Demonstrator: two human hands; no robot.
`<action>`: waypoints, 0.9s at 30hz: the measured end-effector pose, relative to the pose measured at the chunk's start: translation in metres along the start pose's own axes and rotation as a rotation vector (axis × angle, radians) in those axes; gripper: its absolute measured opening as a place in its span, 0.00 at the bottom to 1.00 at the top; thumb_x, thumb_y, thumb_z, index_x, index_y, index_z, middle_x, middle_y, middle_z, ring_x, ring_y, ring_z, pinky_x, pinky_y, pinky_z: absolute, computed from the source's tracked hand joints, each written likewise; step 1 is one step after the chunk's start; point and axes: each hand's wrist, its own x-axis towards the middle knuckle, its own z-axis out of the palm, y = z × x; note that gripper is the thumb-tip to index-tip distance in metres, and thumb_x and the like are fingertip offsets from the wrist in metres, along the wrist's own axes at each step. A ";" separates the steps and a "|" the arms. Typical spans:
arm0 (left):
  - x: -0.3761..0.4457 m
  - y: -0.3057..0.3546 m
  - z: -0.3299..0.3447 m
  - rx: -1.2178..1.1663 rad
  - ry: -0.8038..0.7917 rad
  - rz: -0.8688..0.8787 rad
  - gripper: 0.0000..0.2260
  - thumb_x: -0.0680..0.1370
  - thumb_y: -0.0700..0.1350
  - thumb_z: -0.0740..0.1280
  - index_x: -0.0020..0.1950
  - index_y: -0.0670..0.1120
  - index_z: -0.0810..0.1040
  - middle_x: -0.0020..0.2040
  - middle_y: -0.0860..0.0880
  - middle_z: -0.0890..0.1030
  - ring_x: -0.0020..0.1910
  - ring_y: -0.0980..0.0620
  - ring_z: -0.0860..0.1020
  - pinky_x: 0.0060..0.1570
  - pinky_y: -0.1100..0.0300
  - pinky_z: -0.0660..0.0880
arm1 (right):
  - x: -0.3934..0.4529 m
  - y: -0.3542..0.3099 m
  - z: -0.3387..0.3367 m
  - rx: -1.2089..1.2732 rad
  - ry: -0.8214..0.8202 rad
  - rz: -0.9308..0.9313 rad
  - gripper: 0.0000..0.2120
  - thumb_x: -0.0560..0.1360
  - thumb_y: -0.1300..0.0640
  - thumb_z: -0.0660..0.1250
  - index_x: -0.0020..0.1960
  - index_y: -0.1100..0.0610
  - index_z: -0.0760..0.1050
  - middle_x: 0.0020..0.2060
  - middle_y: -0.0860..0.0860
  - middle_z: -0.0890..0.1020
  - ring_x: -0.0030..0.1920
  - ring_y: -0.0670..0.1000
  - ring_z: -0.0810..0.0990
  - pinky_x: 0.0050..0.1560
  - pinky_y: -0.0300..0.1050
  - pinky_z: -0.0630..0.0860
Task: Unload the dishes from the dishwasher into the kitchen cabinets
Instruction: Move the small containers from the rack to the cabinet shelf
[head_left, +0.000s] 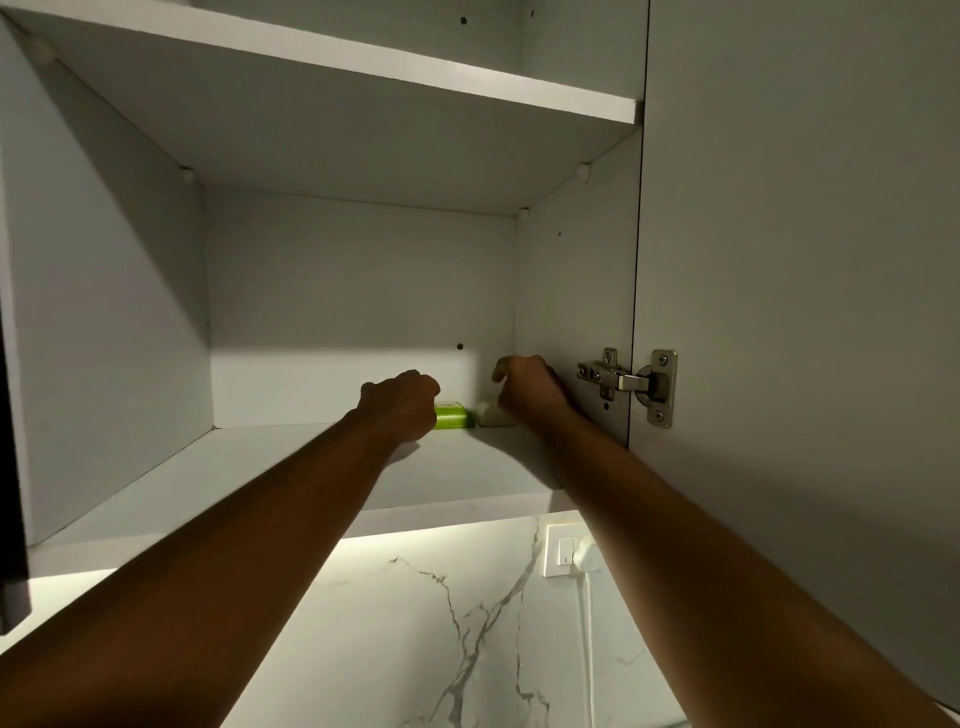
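Both my arms reach up into an open white wall cabinet. My left hand is curled over a lime-green container that rests on the lower shelf near the back. My right hand sits at the back right corner, fingers bent above a small white object lying beside the green one. The hands cover most of both items, so the exact grip is hidden.
An upper shelf spans the cabinet above. The open door hangs at right on a metal hinge. Below the cabinet are a marble backsplash and a wall socket with a white plug and cable.
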 end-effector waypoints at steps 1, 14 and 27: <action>-0.006 -0.002 -0.003 -0.003 0.017 -0.007 0.15 0.80 0.43 0.60 0.66 0.51 0.75 0.68 0.49 0.73 0.65 0.45 0.74 0.60 0.52 0.67 | -0.003 0.000 -0.002 -0.005 0.000 0.001 0.17 0.75 0.66 0.63 0.62 0.56 0.79 0.61 0.59 0.78 0.59 0.61 0.79 0.58 0.48 0.77; -0.116 0.002 -0.036 -0.016 0.266 0.033 0.20 0.80 0.60 0.60 0.68 0.53 0.73 0.64 0.50 0.76 0.64 0.47 0.74 0.60 0.50 0.67 | -0.075 -0.014 -0.012 0.012 0.024 -0.151 0.16 0.77 0.44 0.67 0.61 0.50 0.79 0.55 0.53 0.83 0.54 0.55 0.81 0.52 0.47 0.74; -0.264 0.019 -0.043 -0.055 0.587 0.259 0.16 0.78 0.56 0.66 0.61 0.50 0.78 0.55 0.51 0.80 0.53 0.48 0.79 0.56 0.48 0.69 | -0.243 -0.024 -0.060 -0.071 0.378 -0.284 0.16 0.78 0.45 0.66 0.58 0.54 0.79 0.48 0.51 0.85 0.50 0.55 0.81 0.46 0.49 0.77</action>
